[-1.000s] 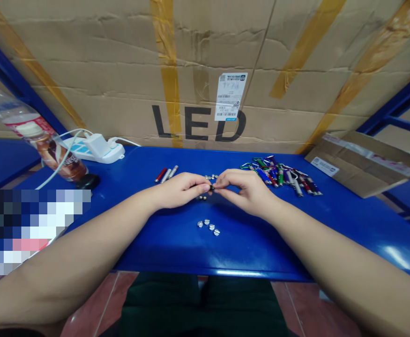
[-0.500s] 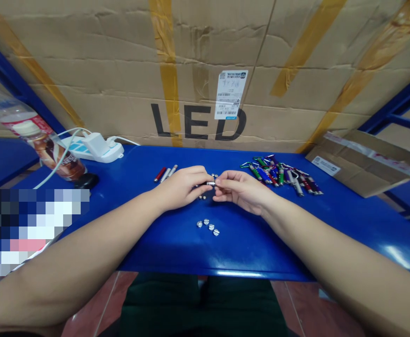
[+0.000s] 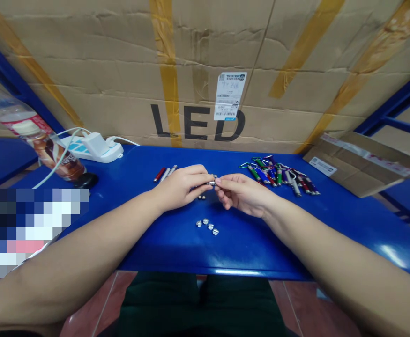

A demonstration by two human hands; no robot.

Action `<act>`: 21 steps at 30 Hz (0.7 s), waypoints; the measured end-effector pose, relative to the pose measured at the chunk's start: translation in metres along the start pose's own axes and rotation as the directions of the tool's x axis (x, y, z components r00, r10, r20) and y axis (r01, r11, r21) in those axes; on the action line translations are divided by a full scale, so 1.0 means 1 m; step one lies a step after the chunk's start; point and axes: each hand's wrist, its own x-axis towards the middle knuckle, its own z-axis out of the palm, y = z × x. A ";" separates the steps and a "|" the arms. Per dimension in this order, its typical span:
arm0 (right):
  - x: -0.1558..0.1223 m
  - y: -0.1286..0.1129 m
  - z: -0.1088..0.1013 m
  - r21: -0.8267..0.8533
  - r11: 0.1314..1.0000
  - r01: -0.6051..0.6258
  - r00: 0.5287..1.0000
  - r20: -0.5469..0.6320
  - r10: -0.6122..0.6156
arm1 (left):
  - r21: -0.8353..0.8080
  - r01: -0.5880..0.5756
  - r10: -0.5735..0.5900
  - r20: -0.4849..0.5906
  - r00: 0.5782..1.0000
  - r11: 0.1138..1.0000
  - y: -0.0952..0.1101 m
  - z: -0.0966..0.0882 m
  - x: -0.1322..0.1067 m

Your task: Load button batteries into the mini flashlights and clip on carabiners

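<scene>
Between my hands is a small silver metal tube (image 3: 211, 183), like the body of a mini flashlight; most of it is covered by fingers. My left hand (image 3: 180, 188) is closed around it from the left. From the right, the thumb and fingertips of my right hand (image 3: 242, 193) pinch its end. Small round silver pieces (image 3: 201, 197) lie just below the hands, and one more shows behind the fingertips. Closer to me are several silver slotted caps (image 3: 211, 226). Several slim metal tubes (image 3: 160, 174), one red and others silver, lie beyond my left hand.
A pile of coloured mini flashlights (image 3: 278, 177) with carabiner clips lies at the right. Behind the blue table (image 3: 254, 248) stands a large carton (image 3: 120, 70). A smaller cardboard box (image 3: 359, 168) leans at the right; bottles (image 3: 64, 159) and a power strip (image 3: 111, 152) are at the left.
My right hand's lower fingers have curled in and its pinch has shifted slightly on the tube's end. My left hand holds almost still.
</scene>
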 end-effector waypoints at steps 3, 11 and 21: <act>0.002 0.002 0.001 0.016 1.000 -0.013 1.000 0.007 0.013 | 0.007 0.016 -0.016 -0.009 1.000 1.000 0.001 0.002 0.000; -0.006 0.004 -0.003 -0.771 0.534 0.346 0.903 0.120 -0.412 | 0.014 0.103 -0.103 0.035 0.994 0.995 0.003 0.002 0.003; -0.006 0.001 0.006 -0.266 0.963 0.032 0.996 0.092 -0.007 | 0.048 -0.052 0.053 -0.023 0.998 0.998 0.002 0.001 0.000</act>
